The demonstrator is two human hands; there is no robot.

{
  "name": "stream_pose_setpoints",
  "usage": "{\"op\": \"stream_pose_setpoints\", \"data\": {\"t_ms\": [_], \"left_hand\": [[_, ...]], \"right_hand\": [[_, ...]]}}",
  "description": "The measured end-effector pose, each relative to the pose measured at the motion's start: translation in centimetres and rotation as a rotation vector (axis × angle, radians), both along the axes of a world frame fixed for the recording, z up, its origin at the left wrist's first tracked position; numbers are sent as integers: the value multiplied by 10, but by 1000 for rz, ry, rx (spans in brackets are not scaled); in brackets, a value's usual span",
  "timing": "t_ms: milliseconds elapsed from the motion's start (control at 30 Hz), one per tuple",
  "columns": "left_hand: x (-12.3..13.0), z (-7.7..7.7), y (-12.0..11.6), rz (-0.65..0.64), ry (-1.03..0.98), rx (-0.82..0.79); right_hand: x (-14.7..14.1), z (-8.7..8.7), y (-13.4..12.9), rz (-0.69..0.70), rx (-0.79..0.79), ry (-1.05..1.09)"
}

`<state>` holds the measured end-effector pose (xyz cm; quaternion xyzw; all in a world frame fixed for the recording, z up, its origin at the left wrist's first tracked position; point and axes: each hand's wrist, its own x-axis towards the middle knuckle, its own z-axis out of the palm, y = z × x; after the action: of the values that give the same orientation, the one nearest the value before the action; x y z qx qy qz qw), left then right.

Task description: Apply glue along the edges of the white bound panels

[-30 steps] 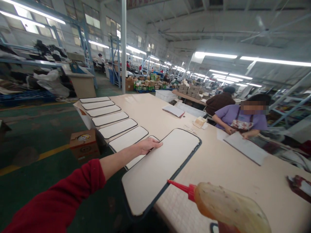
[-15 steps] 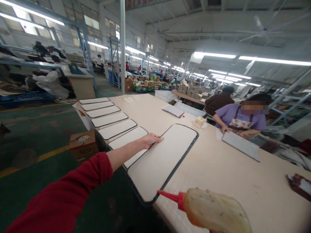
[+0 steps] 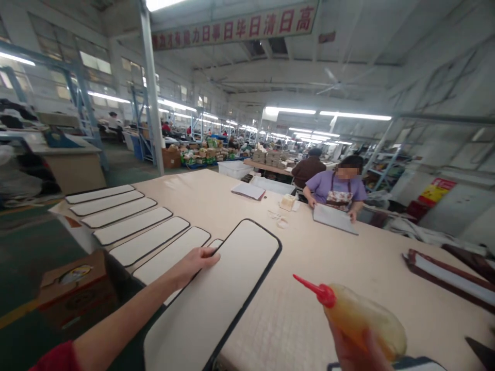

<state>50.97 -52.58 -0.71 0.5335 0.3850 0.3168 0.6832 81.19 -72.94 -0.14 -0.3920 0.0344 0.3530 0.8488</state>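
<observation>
Bottle [image 3: 367, 317] has been lifted away from panel [image 3: 216, 293], out to R; its red nozzle [image 3: 312, 289] is now apart from panel's R edge. Panel, long axis near-L to far-R, is held partly over table [image 3: 328, 252] by L hand [image 3: 201, 260], nearly closed on L edge w/ thumb on top. Bottle's gripped in curled R hand [image 3: 358, 353]; panel's to that hand's L.
</observation>
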Motion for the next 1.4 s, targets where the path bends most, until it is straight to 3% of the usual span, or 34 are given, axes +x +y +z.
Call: {"op": "stream_pose_setpoints", "data": {"t_ms": [133,267,400,533,667,733,833,933,1100,1233,1400], "left_hand": [[-9,8,-18,-51,16,-13],[-15,18,-26,-94,34,-32],[-19,20,-30,-128,23,-24],[-20,21,-34,-131,2,-29],[-15,15,-29,-102,2,-36],[-8,8,-22,-20,23,-10],[11,-3,-13,98,55,34],[31,-12,-10,24,40,23],[47,-11,-15,-113,-13,-13],[49,-8,-15,-182,-73,-48],[52,-10,-7,-243,-108,-107]], "right_hand": [[10,14,-10,-89,-11,-270],[17,25,-7,-93,78,-439],[28,24,7,-42,195,-591],[22,17,9,40,216,-696],[-9,-4,1,212,212,-641],[-24,-15,2,326,227,-551],[-30,-21,17,329,254,-551],[-20,-17,41,184,218,-625],[2,-17,60,131,130,-638],[8,-19,53,104,128,-655],[-12,-28,25,243,125,-702]]}}
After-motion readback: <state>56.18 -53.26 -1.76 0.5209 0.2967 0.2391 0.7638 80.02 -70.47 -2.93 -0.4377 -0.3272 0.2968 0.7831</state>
